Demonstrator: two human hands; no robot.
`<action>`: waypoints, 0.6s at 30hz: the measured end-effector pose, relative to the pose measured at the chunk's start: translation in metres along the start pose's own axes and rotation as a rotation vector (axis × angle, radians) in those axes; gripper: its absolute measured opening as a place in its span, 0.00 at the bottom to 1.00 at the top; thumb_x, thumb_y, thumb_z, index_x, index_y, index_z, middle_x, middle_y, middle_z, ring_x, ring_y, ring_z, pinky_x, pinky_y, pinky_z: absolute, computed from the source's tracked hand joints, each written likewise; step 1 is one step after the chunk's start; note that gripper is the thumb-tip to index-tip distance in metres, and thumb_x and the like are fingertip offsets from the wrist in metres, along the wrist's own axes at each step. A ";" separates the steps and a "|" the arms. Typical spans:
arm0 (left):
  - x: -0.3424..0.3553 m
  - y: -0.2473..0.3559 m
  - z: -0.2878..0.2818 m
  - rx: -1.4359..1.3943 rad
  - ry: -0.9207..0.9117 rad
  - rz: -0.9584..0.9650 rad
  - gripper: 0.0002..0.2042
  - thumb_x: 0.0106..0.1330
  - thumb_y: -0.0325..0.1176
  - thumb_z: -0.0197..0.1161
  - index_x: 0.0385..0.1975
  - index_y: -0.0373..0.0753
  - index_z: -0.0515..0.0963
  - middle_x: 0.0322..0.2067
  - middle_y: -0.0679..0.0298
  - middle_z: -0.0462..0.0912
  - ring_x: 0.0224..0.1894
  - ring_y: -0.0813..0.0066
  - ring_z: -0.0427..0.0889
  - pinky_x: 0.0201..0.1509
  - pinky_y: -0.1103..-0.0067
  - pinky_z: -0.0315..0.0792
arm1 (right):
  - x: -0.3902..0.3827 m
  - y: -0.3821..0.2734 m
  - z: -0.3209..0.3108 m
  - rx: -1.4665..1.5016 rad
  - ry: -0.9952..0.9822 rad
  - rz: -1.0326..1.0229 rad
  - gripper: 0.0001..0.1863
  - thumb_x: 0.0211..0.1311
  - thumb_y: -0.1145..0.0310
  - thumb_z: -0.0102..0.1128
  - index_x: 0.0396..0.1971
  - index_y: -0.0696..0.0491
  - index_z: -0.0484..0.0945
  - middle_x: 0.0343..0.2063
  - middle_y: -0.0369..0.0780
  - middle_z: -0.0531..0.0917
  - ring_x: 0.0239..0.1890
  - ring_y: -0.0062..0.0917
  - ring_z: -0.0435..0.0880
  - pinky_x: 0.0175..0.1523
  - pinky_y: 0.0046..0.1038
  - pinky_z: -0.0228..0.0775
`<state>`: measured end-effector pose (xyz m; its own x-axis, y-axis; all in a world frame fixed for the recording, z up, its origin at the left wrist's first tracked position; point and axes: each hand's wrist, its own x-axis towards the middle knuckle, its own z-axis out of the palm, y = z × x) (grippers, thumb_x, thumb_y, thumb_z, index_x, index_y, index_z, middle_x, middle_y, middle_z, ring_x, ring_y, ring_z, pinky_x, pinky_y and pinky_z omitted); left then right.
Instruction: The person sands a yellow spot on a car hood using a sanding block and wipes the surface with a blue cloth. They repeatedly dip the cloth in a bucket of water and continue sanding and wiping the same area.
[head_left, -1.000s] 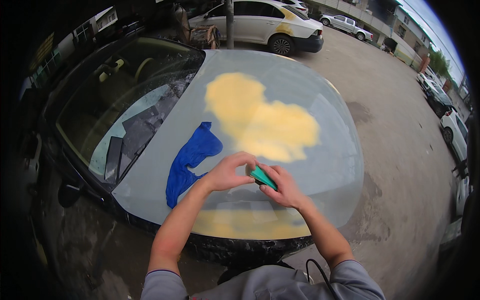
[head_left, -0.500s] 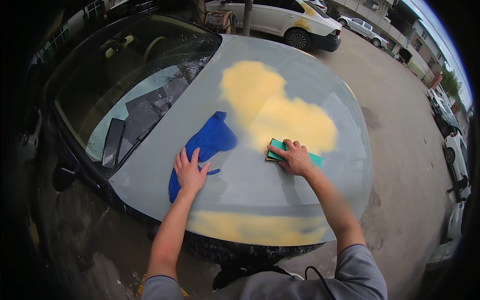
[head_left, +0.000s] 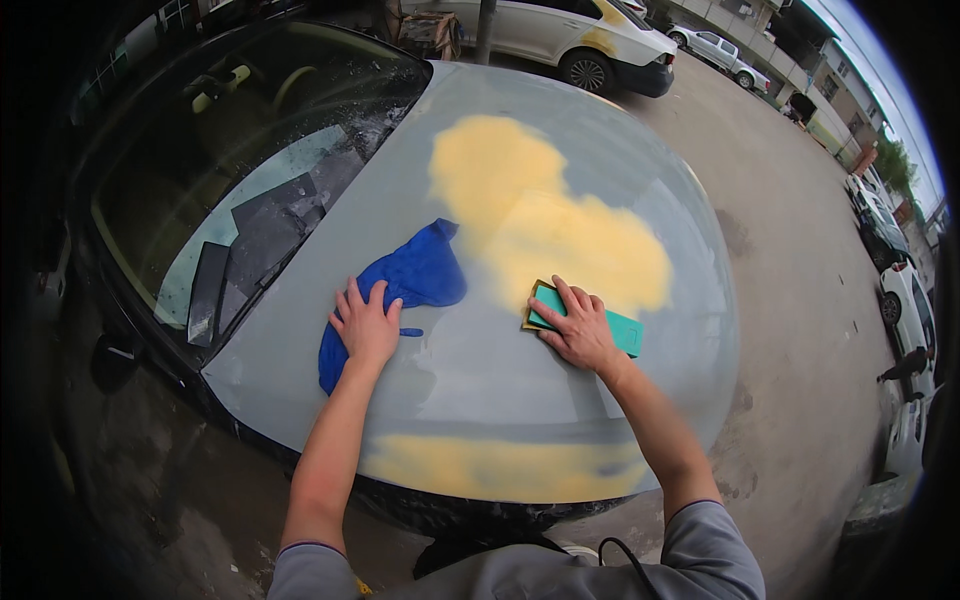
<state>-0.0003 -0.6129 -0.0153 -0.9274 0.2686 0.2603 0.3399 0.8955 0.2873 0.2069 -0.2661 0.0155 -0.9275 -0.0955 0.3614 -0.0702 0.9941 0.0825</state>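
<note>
A grey car hood [head_left: 480, 385] with large yellow patches [head_left: 580, 245] spreads out before me. Across its left part lies a crumpled blue cloth [head_left: 420, 268]. My left hand [head_left: 368, 325] rests flat on the cloth's near portion, fingers spread and covering some of it. To the right, my right hand [head_left: 583, 330] grips a teal sanding block [head_left: 622, 332] from above, at the near edge of the big yellow patch. A yellow-brown sheet, seemingly sandpaper, shows at the block's left end; the block's underside is hidden against the hood.
The windshield [head_left: 250, 170] with dark sheets behind or on it borders the hood on the left. Another yellow strip [head_left: 500, 465] runs along the hood's near edge. A white car [head_left: 560, 40] stands beyond, and more cars [head_left: 908, 320] line the right side of the paved yard.
The block and my right hand have shifted slightly nearer to me over the hood. My left hand has slid a little farther up on the cloth. The whole view has drifted slightly.
</note>
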 end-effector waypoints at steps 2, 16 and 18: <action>-0.005 -0.001 0.006 0.047 0.015 -0.022 0.29 0.78 0.54 0.67 0.74 0.52 0.75 0.83 0.44 0.58 0.83 0.30 0.55 0.81 0.31 0.50 | 0.007 -0.009 0.000 0.048 -0.008 0.025 0.33 0.72 0.45 0.69 0.76 0.26 0.76 0.67 0.47 0.76 0.64 0.44 0.77 0.62 0.49 0.69; -0.008 0.016 0.008 -0.318 0.100 0.231 0.29 0.80 0.45 0.66 0.77 0.43 0.71 0.76 0.41 0.69 0.77 0.34 0.69 0.78 0.44 0.65 | 0.026 -0.022 -0.013 0.066 0.093 -0.093 0.37 0.64 0.50 0.78 0.73 0.34 0.78 0.72 0.42 0.75 0.61 0.43 0.79 0.60 0.46 0.71; -0.016 0.057 0.000 -0.741 -0.140 0.218 0.27 0.83 0.40 0.62 0.77 0.38 0.70 0.72 0.42 0.76 0.71 0.43 0.79 0.71 0.53 0.76 | 0.036 -0.038 -0.026 0.134 0.083 -0.077 0.41 0.61 0.50 0.80 0.74 0.38 0.76 0.72 0.42 0.75 0.62 0.42 0.79 0.61 0.44 0.71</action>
<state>0.0338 -0.5657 -0.0033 -0.8222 0.4973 0.2769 0.4861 0.3604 0.7961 0.1860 -0.3090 0.0497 -0.8844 -0.1703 0.4346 -0.1936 0.9810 -0.0096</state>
